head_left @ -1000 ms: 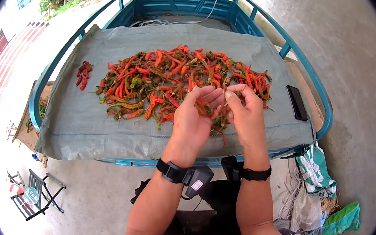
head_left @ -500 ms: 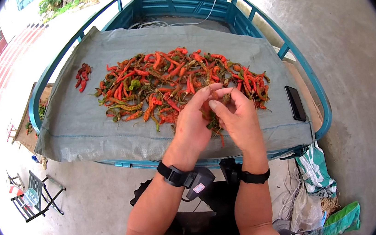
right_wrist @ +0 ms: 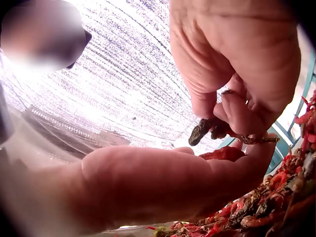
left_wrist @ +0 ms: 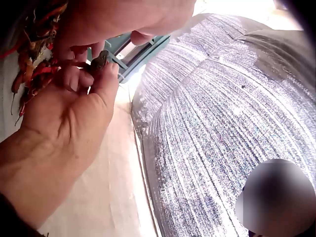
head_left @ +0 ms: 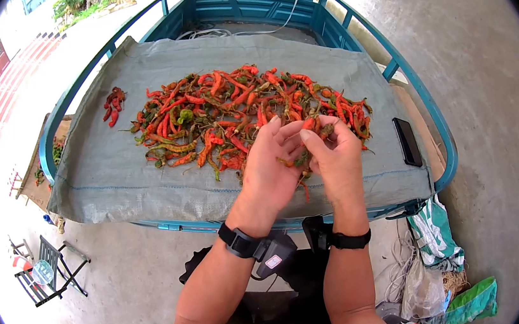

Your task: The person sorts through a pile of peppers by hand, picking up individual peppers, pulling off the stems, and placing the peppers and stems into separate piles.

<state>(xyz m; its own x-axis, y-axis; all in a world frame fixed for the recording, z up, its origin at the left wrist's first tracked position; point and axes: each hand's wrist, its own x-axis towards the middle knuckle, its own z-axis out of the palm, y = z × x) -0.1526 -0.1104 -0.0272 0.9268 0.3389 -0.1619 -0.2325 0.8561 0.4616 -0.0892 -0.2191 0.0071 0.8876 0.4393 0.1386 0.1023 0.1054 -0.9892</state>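
Observation:
My right hand (head_left: 340,159) pinches a shrivelled, dark-stemmed chili pepper (right_wrist: 200,131) between thumb and fingers. Just to its left, my left hand (head_left: 265,169) is turned palm up, fingers lightly bent and thumb extended. A red chili (right_wrist: 223,154) lies on the left fingers in the right wrist view. The fingertips of both hands come close together over the near edge of a heap of red, orange and green chili peppers (head_left: 227,101). In the left wrist view the dark pepper end (left_wrist: 100,60) shows at the right thumb tip.
The heap lies on a grey woven sheet (head_left: 122,190) across a teal cart bed with side rails (head_left: 412,71). A small separate pile of dark red chilies (head_left: 115,106) is at left, a phone (head_left: 407,141) at right. Sacks (head_left: 436,238) and a folding stool (head_left: 50,266) stand below.
The hands came together over the peppers, then drew slightly apart. The left thumb has lifted away and its palm shows more, while the right hand holds a chili higher between its fingertips.

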